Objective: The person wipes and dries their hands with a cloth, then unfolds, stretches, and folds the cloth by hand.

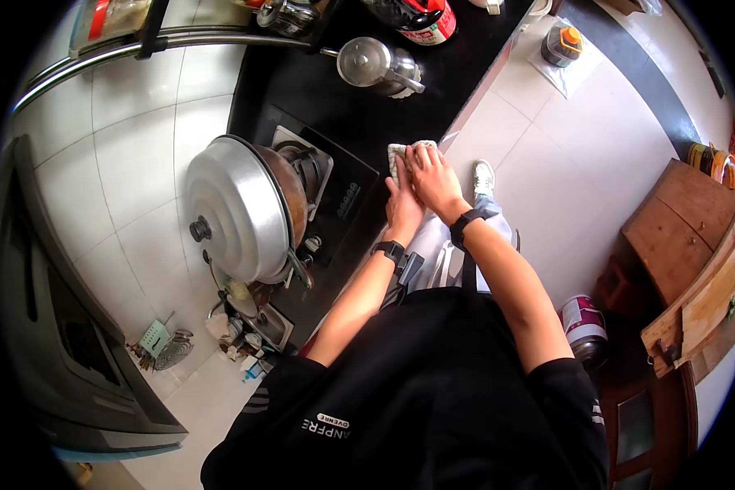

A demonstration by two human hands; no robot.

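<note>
Both hands meet at the front edge of the black countertop, on a small folded pale patterned cloth. My right hand lies over the cloth, its fingers bent and pressing on it. Close beside it, my left hand has its fingers against the cloth's near side, partly covered by the right hand. The cloth's underside is hidden. Each wrist wears a black band.
A large lidded metal pot stands on the gas stove to the left. Further back are a metal kettle and a red-labelled bottle. An orange-capped jug rests on the floor, with a wooden cabinet at right.
</note>
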